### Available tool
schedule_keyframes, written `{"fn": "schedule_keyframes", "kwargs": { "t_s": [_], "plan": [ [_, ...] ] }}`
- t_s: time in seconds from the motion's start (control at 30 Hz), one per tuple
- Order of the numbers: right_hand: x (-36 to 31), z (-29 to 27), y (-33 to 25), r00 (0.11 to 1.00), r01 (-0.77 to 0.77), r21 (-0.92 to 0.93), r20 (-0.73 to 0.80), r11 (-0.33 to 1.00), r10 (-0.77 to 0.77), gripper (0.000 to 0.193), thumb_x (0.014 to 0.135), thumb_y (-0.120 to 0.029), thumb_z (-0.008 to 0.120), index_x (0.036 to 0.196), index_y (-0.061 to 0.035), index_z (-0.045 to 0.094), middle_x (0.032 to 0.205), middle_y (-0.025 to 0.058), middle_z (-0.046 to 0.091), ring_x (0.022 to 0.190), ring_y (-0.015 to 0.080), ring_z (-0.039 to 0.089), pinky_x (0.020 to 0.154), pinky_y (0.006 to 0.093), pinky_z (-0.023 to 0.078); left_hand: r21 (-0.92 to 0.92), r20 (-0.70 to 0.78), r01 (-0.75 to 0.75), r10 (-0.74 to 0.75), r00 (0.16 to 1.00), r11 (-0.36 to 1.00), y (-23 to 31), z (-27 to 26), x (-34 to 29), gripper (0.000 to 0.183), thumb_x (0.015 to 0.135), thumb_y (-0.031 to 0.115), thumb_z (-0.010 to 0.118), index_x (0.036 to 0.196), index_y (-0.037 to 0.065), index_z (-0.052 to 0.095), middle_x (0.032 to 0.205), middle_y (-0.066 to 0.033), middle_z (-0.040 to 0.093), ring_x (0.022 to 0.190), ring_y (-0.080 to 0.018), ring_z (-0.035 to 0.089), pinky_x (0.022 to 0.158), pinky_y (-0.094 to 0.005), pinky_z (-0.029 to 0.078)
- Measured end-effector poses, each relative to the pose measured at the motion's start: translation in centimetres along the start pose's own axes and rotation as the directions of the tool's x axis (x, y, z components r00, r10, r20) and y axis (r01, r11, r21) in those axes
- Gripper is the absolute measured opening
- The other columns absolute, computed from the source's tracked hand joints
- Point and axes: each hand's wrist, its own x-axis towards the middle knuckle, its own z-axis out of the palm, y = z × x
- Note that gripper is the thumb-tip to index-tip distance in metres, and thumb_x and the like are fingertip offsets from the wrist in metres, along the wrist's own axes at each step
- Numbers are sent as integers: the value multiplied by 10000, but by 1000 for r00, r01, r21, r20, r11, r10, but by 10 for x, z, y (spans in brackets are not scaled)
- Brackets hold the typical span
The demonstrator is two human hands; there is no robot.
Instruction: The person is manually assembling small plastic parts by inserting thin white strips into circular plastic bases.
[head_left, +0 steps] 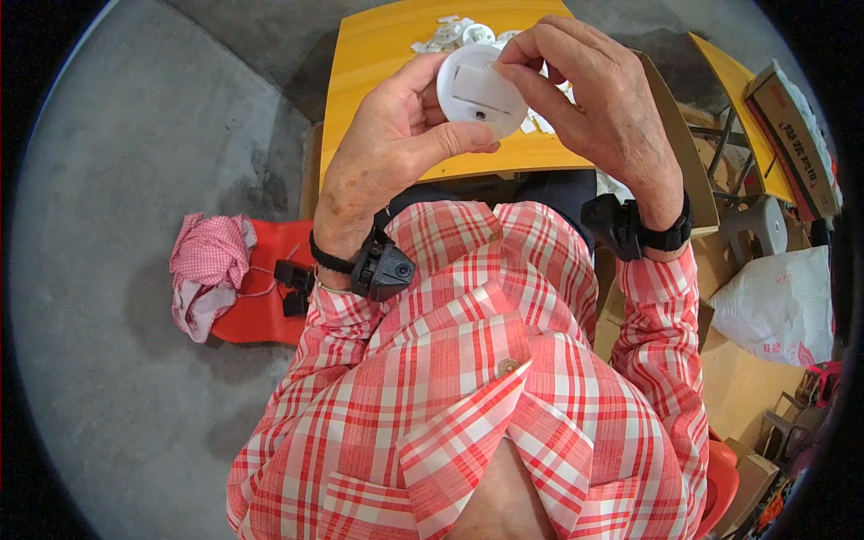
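Up over the near part of the yellow table point(378, 99), a white round plastic disc point(483, 95) is held in the air. It is between the person's left hand point(400, 130) and right hand point(598, 99).

The work on this disc looks partway done to me. A flat white panel point(477, 83) sits in its face, but I can't tell if it is all the way in. The right fingers are at it, so this disc does not look finished. Behind it on the table is a pile of small white parts point(447, 34), some round and some flat. There may be more to do there, but I can't tell which ones are done.

The disc is smooth and shiny, and tipped so its face shows. The panel has straight sides, with a thin dark line along its bottom. Under that is a little dark square hole point(481, 115).

The left fingers are closed around the disc's left side, with the thumb along the bottom edge. The right thumb and pointing finger come close together at the panel's top right corner. I can't tell if they pinch something or only press.
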Motion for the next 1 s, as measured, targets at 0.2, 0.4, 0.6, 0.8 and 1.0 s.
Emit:
{"fn": "schedule_keyframes", "kwargs": {
  "t_s": [0.2,0.4,0.6,0.8,1.0],
  "plan": [
    [0,0,-2,999,-43,12,3,999,43,106,795,-68,651,859,-6,592,792,69,588,646,174,564,577,265,470,-20,2,25,-25,1000,999,3,-1,-1,497,828,68,620,1258,-36,393,1134,-167,555,999,-243,595,862,-339,511],
    [0,1,-1,998,-62,27,8,998,61,107,801,-75,651,867,-9,599,796,63,595,637,159,559,572,254,465,64,-28,-28,30,999,998,-1,-1,-1,490,816,57,633,1241,-32,406,1119,-158,560,1004,-239,591,888,-336,492],
    [-1,2,-2,998,-64,30,-10,997,65,108,797,-73,654,867,-12,600,792,59,596,631,153,557,567,251,462,48,-11,-39,40,999,998,-2,-2,0,489,812,52,637,1236,-34,407,1118,-150,556,1026,-234,578,893,-339,489],
    [-1,3,-4,997,-79,55,-9,995,79,98,793,-63,652,857,-11,600,791,59,597,629,146,559,562,251,461,13,1,-58,58,998,998,-3,-4,-1,504,809,69,646,1239,-35,404,1138,-154,545,1036,-238,575,893,-349,494],
    [0,1,-6,997,-70,67,-15,995,71,92,789,-46,648,860,-8,603,785,57,598,628,142,559,569,245,463,-44,44,-3,5,999,999,2,-6,-1,520,814,81,645,1252,-38,392,1147,-157,540,1045,-247,570,896,-357,496]
  ]
}}
